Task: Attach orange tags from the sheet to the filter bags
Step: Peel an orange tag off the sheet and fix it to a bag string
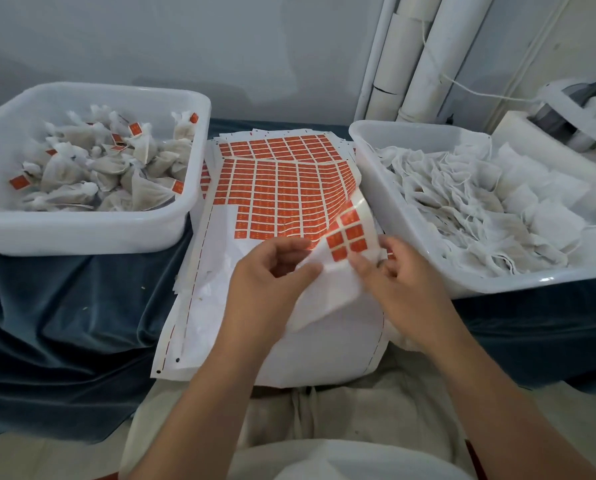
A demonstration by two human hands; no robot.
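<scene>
A white sheet (279, 188) covered in rows of orange tags lies between two tubs, its near part bare backing paper. Its right corner (350, 233) is curled up and carries several orange tags. My left hand (269, 282) pinches the white paper just below that corner. My right hand (393, 271) pinches the corner's right edge with thumb and fingers. Tied filter bags (92, 168), some with orange tags, fill the left tub (82, 233). Flat, untagged filter bags (469, 202) with strings fill the right tub (497, 285).
A dark blue cloth (64, 323) covers the table under both tubs. White paper rolls (414, 57) lean against the wall behind. A string spool in a white holder (580, 112) stands at the far right. My light-clothed lap (324, 427) is at the bottom.
</scene>
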